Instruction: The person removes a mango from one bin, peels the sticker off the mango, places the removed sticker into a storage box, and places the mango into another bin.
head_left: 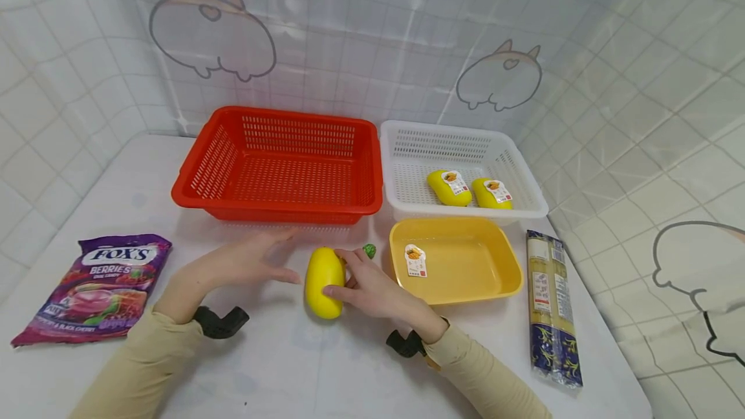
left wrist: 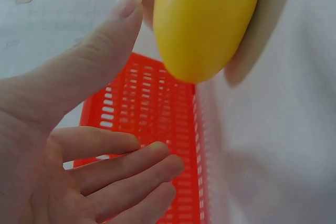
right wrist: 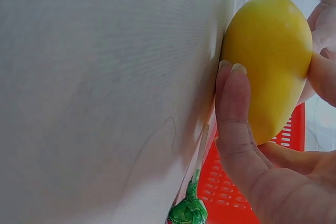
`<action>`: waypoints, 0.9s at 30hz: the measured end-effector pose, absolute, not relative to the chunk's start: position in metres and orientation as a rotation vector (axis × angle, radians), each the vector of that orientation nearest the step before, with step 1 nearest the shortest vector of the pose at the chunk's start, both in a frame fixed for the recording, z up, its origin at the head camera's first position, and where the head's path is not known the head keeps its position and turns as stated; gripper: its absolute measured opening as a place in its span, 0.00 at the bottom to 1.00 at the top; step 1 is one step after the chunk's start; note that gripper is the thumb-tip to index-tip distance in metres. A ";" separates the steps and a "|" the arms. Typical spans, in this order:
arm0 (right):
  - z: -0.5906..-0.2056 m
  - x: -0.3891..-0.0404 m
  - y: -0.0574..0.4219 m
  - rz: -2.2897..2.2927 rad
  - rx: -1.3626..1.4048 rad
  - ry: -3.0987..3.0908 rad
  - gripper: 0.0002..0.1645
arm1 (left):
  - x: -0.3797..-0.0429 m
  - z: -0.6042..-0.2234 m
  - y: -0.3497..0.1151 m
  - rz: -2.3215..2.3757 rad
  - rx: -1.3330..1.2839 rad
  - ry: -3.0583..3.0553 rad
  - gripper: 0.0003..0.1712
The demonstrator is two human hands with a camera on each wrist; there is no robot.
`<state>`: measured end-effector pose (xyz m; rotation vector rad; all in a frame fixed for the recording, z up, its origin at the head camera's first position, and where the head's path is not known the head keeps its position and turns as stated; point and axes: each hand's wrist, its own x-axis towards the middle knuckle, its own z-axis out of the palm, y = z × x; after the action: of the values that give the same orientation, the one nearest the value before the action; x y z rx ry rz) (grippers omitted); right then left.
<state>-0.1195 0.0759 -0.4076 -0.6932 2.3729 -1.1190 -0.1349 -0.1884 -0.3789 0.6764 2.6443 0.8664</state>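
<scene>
A plain yellow mango lies on the white table. My right hand grips it from the right, thumb and fingers on its skin, as the right wrist view also shows around the mango. On the other side, my left hand holds nothing; its thumb and fingers are spread apart beside the fruit. In the left wrist view the left thumb points up near the mango. A green-wrapped lollipop lies just beyond the right hand, mostly hidden by it in the head view.
A red basket stands behind the hands. Two labelled mangoes sit in the white basket at back right. Before it is a yellow tray bearing a mango sticker. A purple candy bag lies left, packaged noodles right.
</scene>
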 end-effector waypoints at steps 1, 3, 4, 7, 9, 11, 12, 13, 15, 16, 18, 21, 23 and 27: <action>-0.408 -0.119 0.076 -1.121 -0.693 2.372 0.47 | -0.135 -0.378 -0.190 0.853 0.667 2.656 0.59; -0.407 -0.119 0.076 -1.124 -0.689 2.371 0.47 | -0.136 -0.376 -0.193 0.839 0.641 2.668 0.59; -0.407 -0.119 0.076 -1.124 -0.688 2.372 0.47 | -0.136 -0.375 -0.195 0.842 0.637 2.674 0.58; -0.407 -0.119 0.076 -1.123 -0.684 2.373 0.47 | -0.135 -0.370 -0.199 0.838 0.610 2.684 0.56; -0.406 -0.119 0.076 -1.119 -0.683 2.374 0.47 | -0.134 -0.367 -0.202 0.842 0.590 2.690 0.55; -0.406 -0.119 0.076 -1.118 -0.681 2.371 0.47 | -0.133 -0.365 -0.205 0.855 0.584 2.701 0.53; -0.406 -0.119 0.076 -1.117 -0.679 2.370 0.47 | -0.133 -0.364 -0.207 0.875 0.584 2.707 0.50; -0.406 -0.119 0.077 -1.117 -0.676 2.368 0.47 | -0.133 -0.363 -0.208 0.896 0.586 2.715 0.47; -0.406 -0.119 0.076 -1.119 -0.671 2.365 0.47 | -0.133 -0.360 -0.212 0.935 0.580 2.731 0.40; -0.406 -0.119 0.076 -1.119 -0.669 2.363 0.47 | -0.132 -0.358 -0.214 0.959 0.574 2.736 0.37; -0.406 -0.119 0.077 -1.115 -0.666 2.362 0.47 | -0.131 -0.353 -0.219 0.997 0.553 2.747 0.32; -0.406 -0.119 0.077 -1.111 -0.660 2.364 0.47 | -0.129 -0.345 -0.227 1.017 0.520 2.783 0.29; -0.406 -0.118 0.077 -1.110 -0.655 2.364 0.46 | -0.128 -0.340 -0.232 1.023 0.510 2.816 0.28; -0.406 -0.118 0.077 -1.109 -0.636 2.360 0.45 | -0.129 -0.335 -0.242 1.039 0.491 2.893 0.26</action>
<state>-0.1177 0.0768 -0.4059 -0.6358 2.3601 -1.1088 -0.1285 -0.2425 -0.3352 0.4910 2.8933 1.0393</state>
